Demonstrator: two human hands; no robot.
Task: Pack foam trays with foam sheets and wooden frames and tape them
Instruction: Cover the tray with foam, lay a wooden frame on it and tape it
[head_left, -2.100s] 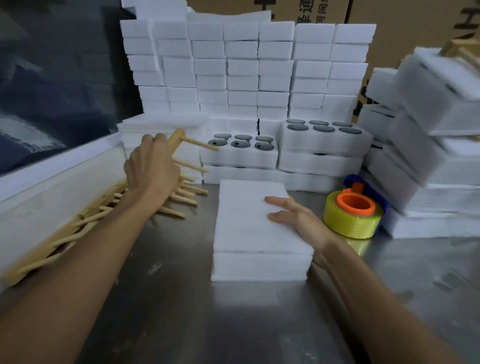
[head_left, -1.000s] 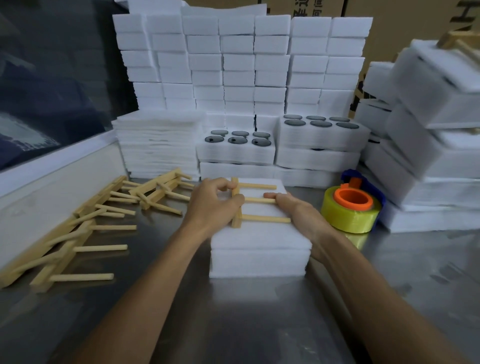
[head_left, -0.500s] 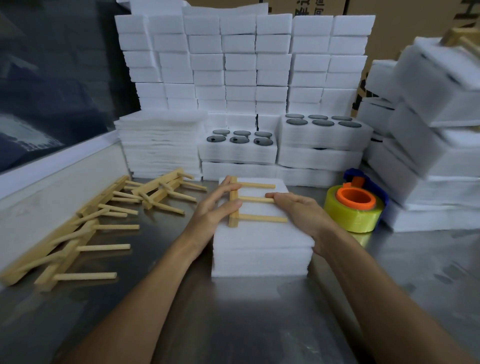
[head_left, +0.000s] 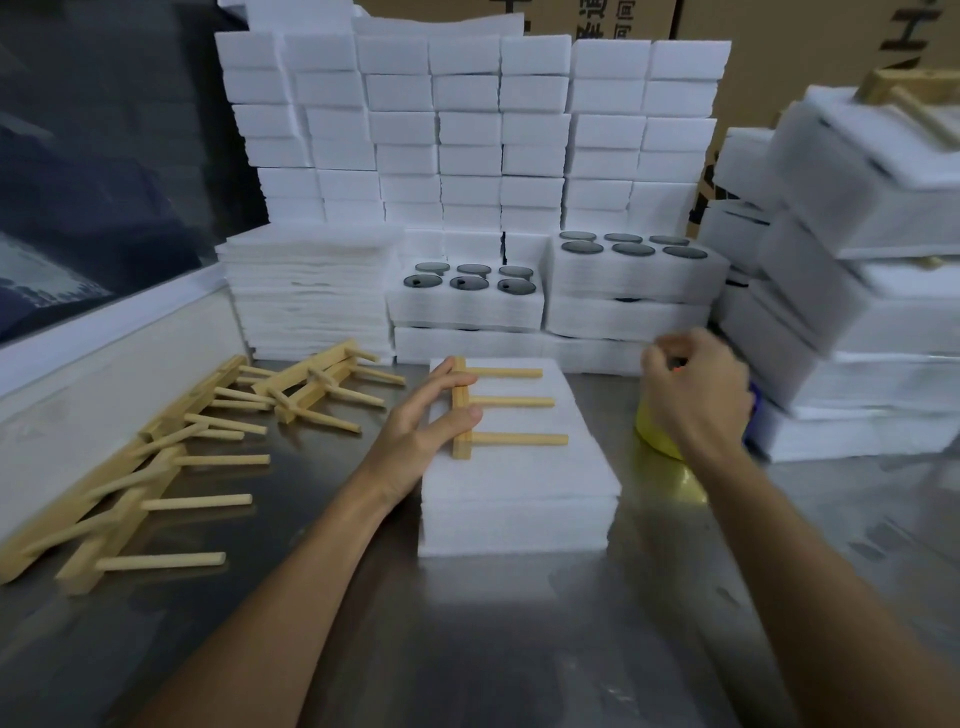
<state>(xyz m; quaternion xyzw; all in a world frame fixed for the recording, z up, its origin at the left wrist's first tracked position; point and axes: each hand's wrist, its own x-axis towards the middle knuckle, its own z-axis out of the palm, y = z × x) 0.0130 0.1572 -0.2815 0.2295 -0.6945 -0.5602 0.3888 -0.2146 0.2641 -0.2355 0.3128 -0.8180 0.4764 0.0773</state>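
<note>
Foam stack (head_left: 519, 493) at counter (head_left: 467, 649) centre, wooden frame (head_left: 498, 402) loose on top near far edge. Left hand (head_left: 421, 431) — grip apart, straight fingers pressing frame spine. Right hand (head_left: 696, 389) curled over yellow tape roll (head_left: 657, 436) toward right edge; whether grip has clamped it, cannot tell. Risks: frame skids when left hand lifts — nothing else pins it; tape pull drags sheets askew.

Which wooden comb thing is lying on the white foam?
The wooden frame under the left hand, its three pegs pointing right across the foam pack. All the other frames lie on the metal table.
</note>
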